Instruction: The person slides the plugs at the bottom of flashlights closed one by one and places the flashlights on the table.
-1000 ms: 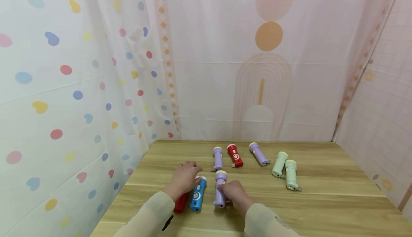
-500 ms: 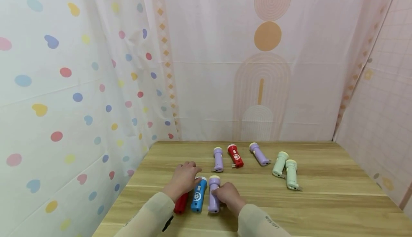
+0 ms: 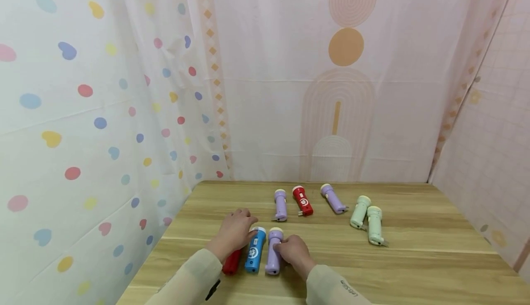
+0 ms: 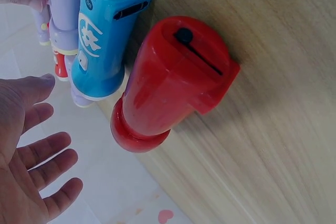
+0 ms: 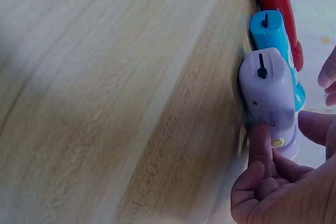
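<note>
Purple flashlight point(image 3: 273, 256): smooth glossy plastic, rounded barrel, wider head with pale yellow rim; lies on near part of surface, right end of near row; black slot in tail end.
Right hand point(image 3: 295, 252): grip pinching purple flashlight from its right, thumb one side, fingers curled at the other.
Left hand point(image 3: 233, 231): grip spread, fingers loose, above near red flashlight; touching blue flashlight or not, cannot tell.
Blue flashlight point(image 3: 254, 252): shiny plastic, white rim, white round emblem; middle of near row, just beside purple flashlight.
Near red flashlight point(image 3: 231, 263): glossy, tapered body, flared head, slotted tail end; left in near row.
Far row: left purple one point(image 3: 280, 205), far red one point(image 3: 303, 200) with white emblem, right purple one point(image 3: 333, 199) lying at a slant; metal prongs at tail ends.
Mint pair point(image 3: 374, 225): pale green plastic, cream rims, prongs out; right of far row, close together, contact unclear.
Surface point(image 3: 414, 250): wood grain, light brown, streaked.
Curtains point(image 3: 265, 125): creased fabric, dots left, arches at far side.
Sleeves point(image 3: 190, 273): cream cloth, cut off by near edge; lettering too small to read.
Hidden: head of near red flashlight, under left hand in head view.
Unclear: dark strip point(image 3: 213, 290) by left cuff.
</note>
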A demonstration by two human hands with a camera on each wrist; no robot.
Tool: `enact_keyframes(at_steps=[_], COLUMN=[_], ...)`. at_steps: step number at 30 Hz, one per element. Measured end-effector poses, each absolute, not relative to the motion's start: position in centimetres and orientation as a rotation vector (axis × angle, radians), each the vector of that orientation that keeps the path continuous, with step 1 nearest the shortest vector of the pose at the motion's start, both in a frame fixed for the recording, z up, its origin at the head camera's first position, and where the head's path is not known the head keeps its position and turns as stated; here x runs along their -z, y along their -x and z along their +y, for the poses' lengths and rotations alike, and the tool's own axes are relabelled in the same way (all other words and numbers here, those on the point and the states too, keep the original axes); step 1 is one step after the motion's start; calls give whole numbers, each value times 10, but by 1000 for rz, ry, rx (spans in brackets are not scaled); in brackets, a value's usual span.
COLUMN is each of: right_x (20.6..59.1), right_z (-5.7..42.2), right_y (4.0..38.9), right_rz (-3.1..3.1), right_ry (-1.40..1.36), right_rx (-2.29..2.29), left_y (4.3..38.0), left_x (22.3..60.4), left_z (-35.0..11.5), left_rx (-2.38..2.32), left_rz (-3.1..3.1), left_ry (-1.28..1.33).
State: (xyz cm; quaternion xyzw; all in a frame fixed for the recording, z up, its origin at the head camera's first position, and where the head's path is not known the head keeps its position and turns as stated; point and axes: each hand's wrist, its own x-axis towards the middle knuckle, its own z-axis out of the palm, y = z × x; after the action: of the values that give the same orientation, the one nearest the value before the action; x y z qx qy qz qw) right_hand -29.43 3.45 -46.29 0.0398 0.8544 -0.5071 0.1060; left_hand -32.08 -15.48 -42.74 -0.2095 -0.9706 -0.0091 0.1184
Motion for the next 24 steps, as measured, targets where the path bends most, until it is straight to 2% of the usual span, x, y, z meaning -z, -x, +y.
enact_keyframes(at_steps=[13, 24], right_x=[464, 452], right_z=[52, 92], right_y=[291, 302], right_rz=[2527, 2706], right_ry=[-15, 28], right_rx=[1523, 1362], left_y=[314, 303], left_x=[438, 434], left_z=[-156, -155], left_rx=[24, 70], left_rz=[-2908, -2913], left_ry=[620, 654])
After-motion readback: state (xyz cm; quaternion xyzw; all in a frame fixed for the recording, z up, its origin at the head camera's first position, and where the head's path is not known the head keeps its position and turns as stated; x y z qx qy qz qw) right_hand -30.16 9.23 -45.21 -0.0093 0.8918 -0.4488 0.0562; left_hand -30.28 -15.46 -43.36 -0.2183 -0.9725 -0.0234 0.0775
